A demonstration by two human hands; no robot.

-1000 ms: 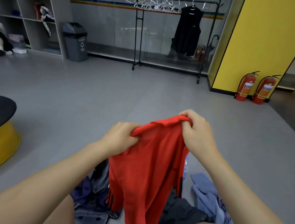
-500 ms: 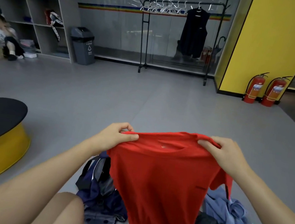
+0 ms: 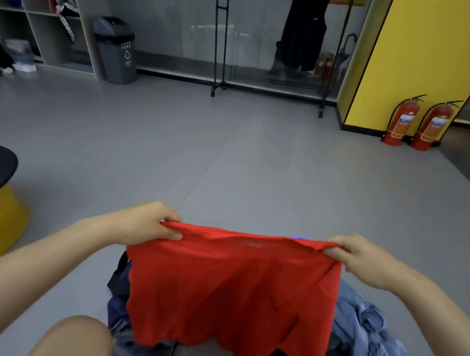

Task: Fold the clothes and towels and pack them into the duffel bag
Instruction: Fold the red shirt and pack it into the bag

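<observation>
Grey floor [image 3: 231,153] stretches wide ahead; left hand [image 3: 146,222] and right hand [image 3: 364,259] each pinch a top corner of the red shirt [image 3: 229,291], spread taut over the clothes pile [image 3: 370,341].

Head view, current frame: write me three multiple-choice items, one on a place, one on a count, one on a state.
1. Where does the light blue shirt lie relative to the red shirt?
A. on the person's left of it
B. on the person's right of it
C. draped over it

2. How many fire extinguishers stand by the yellow wall?
A. one
B. two
C. four

3. How is the red shirt held?
A. bunched in one hand
B. flat on the floor
C. spread between the left hand and the right hand

1 B: it is heaped beside the red shirt's right edge.
2 B: two red cylinders stand side by side.
3 C: each hand pinches a top corner.
</observation>
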